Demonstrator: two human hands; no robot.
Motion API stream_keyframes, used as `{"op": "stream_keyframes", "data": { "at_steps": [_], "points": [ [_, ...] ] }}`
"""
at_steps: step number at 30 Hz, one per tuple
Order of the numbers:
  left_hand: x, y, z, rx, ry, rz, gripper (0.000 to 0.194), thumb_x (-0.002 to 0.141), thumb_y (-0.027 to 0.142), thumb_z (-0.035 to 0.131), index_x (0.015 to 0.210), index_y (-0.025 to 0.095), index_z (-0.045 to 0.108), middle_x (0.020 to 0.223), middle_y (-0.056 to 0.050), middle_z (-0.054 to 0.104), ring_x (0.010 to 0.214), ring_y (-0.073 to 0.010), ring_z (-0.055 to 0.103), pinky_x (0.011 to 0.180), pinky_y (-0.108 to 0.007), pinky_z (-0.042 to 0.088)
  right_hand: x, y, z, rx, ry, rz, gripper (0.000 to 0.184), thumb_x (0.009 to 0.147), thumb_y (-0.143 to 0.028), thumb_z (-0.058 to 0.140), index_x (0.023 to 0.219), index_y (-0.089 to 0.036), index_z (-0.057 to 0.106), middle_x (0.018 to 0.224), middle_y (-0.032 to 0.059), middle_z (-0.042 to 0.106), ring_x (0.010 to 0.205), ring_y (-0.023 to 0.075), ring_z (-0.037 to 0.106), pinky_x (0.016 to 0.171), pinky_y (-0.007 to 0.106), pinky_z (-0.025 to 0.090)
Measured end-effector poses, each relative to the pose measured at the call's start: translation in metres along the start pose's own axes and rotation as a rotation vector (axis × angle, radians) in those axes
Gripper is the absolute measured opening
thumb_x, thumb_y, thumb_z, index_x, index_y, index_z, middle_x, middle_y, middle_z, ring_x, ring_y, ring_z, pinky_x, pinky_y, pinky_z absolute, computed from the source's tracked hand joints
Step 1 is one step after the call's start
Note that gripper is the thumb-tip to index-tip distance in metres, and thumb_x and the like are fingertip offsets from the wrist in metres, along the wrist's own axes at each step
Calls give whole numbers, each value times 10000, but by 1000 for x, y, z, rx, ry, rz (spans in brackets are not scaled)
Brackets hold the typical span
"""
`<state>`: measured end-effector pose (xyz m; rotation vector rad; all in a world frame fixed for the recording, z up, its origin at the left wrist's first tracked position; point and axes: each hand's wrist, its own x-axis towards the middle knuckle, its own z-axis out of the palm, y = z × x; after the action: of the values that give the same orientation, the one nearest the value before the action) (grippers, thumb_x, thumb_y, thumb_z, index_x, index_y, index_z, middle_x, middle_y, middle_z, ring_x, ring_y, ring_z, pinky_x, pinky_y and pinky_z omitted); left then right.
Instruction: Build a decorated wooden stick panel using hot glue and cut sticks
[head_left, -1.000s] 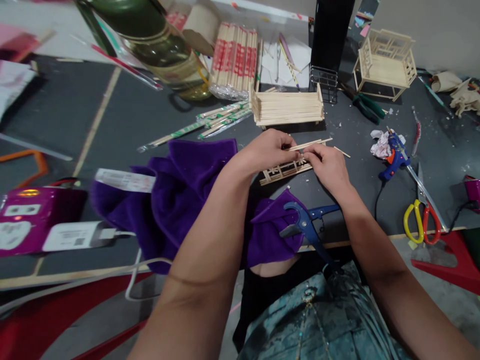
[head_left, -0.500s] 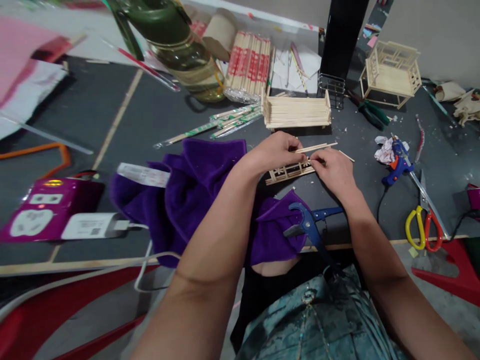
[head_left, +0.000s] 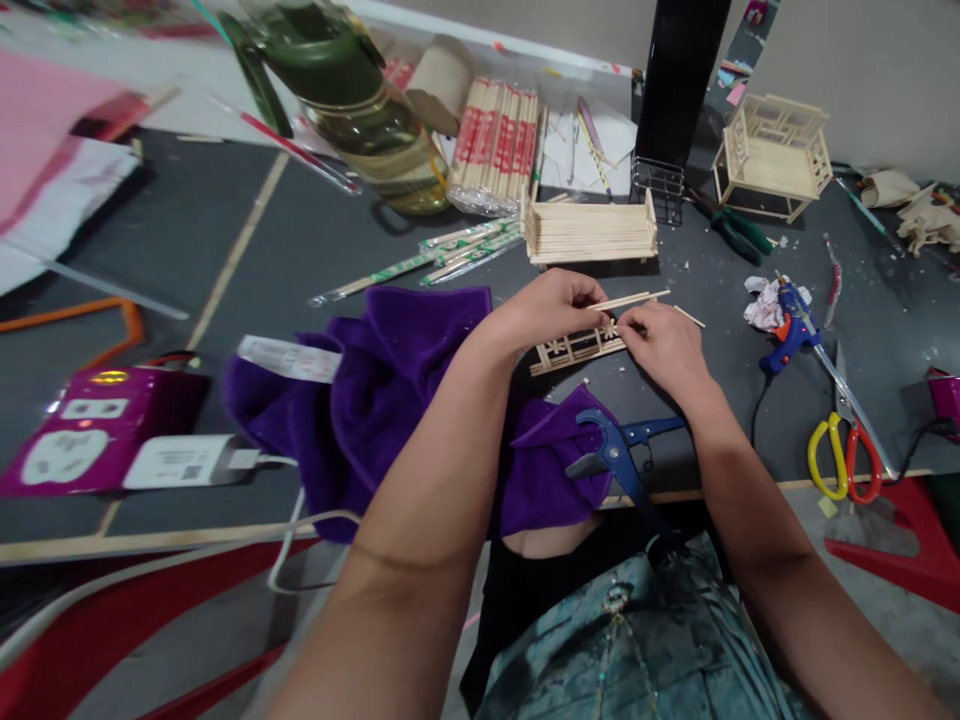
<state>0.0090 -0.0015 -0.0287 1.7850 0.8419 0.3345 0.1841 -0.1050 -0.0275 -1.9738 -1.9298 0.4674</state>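
Observation:
A small lattice panel of thin wooden sticks (head_left: 574, 349) lies on the dark table in front of me. My left hand (head_left: 551, 305) is closed, pinching a pair of thin wooden sticks (head_left: 637, 298) that point right, just above the panel. My right hand (head_left: 664, 345) rests on the panel's right end, its fingers pinched together at the same spot. The fingertips of both hands almost meet there.
A purple cloth (head_left: 375, 390) lies under my left forearm. Blue-handled cutters (head_left: 619, 455) sit near the table edge. A stick tray (head_left: 589, 230), stick chair model (head_left: 772, 155), glue gun (head_left: 787, 325), scissors (head_left: 840, 450), chopstick packs (head_left: 495, 140), green-capped bottle (head_left: 352, 90) and power strip (head_left: 97, 430) surround them.
Both hands stay at the lattice panel with only slight finger shifts. The view has drifted a little.

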Motion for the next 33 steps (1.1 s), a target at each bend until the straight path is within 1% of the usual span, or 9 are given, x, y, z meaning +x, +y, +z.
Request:
{"op": "stream_keyframes", "data": {
  "at_steps": [5,10,14,19,25,30,33],
  "points": [
    [1,-4,1,-1,17,-20,147,757,259,727,839,137,740,718,-27,718,657,-144,624,599,-237,435,0,0,1,-26,1,2,217,1010,-197,590,919,-229,785,1010,62,792,982,225,689,820,337,449],
    [2,-5,1,2,33,16,162,789,284,711,833,134,752,726,-30,720,676,-141,608,633,-245,450,1,1,2,-27,-1,-10,226,1019,-193,583,930,-225,789,998,65,786,978,225,688,838,341,455],
    [2,-3,3,-8,40,13,159,789,271,707,848,133,761,739,-31,726,682,-138,609,641,-245,455,2,2,3,-21,-3,-11,231,1021,-200,578,929,-227,788,986,68,778,969,227,682,846,346,459],
    [2,-1,3,-49,51,-8,179,771,225,688,904,132,763,764,-25,732,698,-141,630,660,-249,478,2,3,4,-9,-13,-28,231,1024,-199,571,940,-222,785,1019,70,788,989,233,689,881,357,466],
    [1,-1,2,-39,71,3,168,788,221,680,890,132,780,784,-29,746,728,-137,636,707,-254,488,2,4,5,-3,-13,-26,222,1021,-197,576,949,-223,784,1019,71,787,999,239,689,896,363,472],
    [0,2,3,-84,67,-22,163,792,200,666,900,142,774,792,-30,755,738,-141,658,731,-261,506,2,4,5,-4,-13,-28,228,1025,-199,568,946,-227,780,1026,70,786,996,239,685,896,364,470],
    [0,4,4,-75,68,-22,165,791,189,657,898,147,775,784,-29,751,732,-147,661,731,-268,511,3,4,5,-1,-21,-32,223,1023,-199,570,949,-226,778,1030,71,785,1003,241,685,900,365,470]
  ]
}}
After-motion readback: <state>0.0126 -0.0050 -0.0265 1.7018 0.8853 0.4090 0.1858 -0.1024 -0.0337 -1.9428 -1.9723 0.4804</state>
